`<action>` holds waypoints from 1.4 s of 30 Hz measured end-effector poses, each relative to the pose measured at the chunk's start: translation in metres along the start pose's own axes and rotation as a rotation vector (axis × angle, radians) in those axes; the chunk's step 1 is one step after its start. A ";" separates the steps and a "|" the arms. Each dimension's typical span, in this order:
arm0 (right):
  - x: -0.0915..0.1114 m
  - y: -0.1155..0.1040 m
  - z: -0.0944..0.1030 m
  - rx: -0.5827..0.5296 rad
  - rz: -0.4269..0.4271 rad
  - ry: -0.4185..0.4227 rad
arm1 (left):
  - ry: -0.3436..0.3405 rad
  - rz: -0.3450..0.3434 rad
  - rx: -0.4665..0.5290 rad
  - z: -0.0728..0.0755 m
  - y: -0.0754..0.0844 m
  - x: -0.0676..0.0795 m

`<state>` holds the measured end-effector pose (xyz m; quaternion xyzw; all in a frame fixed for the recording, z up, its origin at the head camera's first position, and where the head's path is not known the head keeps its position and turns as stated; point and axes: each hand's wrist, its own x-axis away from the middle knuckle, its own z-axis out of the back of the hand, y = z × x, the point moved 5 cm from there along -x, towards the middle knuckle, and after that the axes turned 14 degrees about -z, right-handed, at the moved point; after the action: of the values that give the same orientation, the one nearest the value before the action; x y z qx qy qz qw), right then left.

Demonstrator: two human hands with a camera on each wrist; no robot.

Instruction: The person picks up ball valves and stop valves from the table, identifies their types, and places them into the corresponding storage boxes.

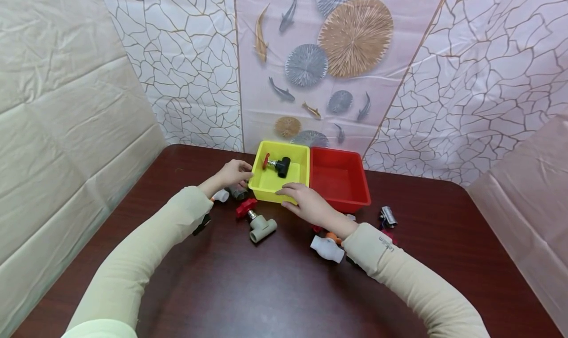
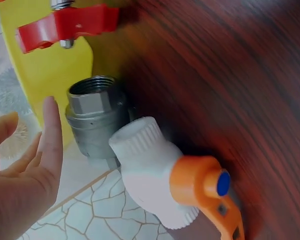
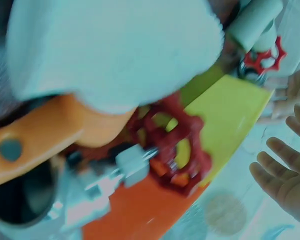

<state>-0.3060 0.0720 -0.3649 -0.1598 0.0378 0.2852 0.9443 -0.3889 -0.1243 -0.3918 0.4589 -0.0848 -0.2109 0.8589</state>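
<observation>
My left hand (image 1: 235,173) is at the left side of the yellow bin (image 1: 257,192), fingertips right at its rim. In the left wrist view its fingers are extended beside a grey metal threaded fitting (image 2: 92,120). My right hand (image 1: 308,202) reaches over the bin's front right corner, fingers loosely spread in the right wrist view. Inside the yellow bin lies a black tee-shaped valve (image 1: 282,167) with a red handwheel. A beige stop valve (image 1: 263,228) with a red handwheel (image 1: 246,207) lies on the table just in front. Neither hand holds anything.
A red bin (image 1: 364,192) stands against the yellow one's right side. White ball valves with orange handles lie at left (image 2: 145,170) and right (image 1: 327,248), the right one under my forearm. A red-handwheel valve (image 3: 175,145) and a metal fitting (image 1: 388,217) lie nearby.
</observation>
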 end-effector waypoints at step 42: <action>0.014 -0.063 -0.064 0.136 0.006 -0.191 | 0.035 0.226 0.282 -0.012 -0.026 -0.028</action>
<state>-0.2588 0.0093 -0.4099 -0.0673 -0.0328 0.2986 0.9514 -0.4168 -0.1157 -0.4193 0.5659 -0.1495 -0.0912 0.8057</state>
